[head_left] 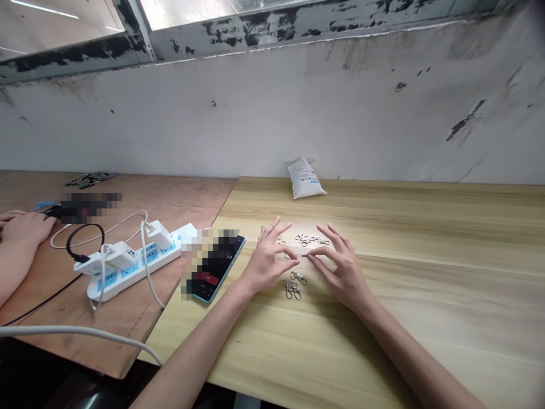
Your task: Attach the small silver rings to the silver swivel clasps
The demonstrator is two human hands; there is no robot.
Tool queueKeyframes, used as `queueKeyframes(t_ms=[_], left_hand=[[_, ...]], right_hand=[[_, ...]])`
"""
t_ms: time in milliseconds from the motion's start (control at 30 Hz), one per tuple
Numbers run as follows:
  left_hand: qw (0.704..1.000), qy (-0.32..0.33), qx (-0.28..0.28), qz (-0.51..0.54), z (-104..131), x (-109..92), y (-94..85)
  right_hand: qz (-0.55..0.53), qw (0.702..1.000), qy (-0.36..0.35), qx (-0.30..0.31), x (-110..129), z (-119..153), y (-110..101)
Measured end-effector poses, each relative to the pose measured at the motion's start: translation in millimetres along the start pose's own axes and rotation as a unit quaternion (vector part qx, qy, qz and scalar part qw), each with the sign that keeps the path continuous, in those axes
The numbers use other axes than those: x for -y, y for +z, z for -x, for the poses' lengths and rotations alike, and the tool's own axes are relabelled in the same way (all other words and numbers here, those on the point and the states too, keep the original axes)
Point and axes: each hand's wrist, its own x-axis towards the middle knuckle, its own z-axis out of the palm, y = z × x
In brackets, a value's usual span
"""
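Though tiny, silvery clasps (293,289), seemingly ring-ended.

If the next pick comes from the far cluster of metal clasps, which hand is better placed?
Probably the right hand: its raised fingers are beside the far cluster, while the left hand sits farther off. The right pinches a small metal piece, so that would likely need releasing first.

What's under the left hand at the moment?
The wooden table shows around the left hand, with metal clasps nearby; anything directly beneath the palm is covered.
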Motion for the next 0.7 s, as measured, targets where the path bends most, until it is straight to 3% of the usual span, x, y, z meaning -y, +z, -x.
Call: queueKeyframes(t_ms=[267,700], left_hand=[[0.999,-0.005,0.0,-0.038,1.3,1.6,3.5],[1.0,0.017,0.005,-0.01,0.6,2.7,-0.5]], right_hand=[[0.001,1.0,-0.012,0.009,4.7,0.1,-4.1],[-0.001,1.0,-0.014,0.027,4.2,0.5,-5.2]])
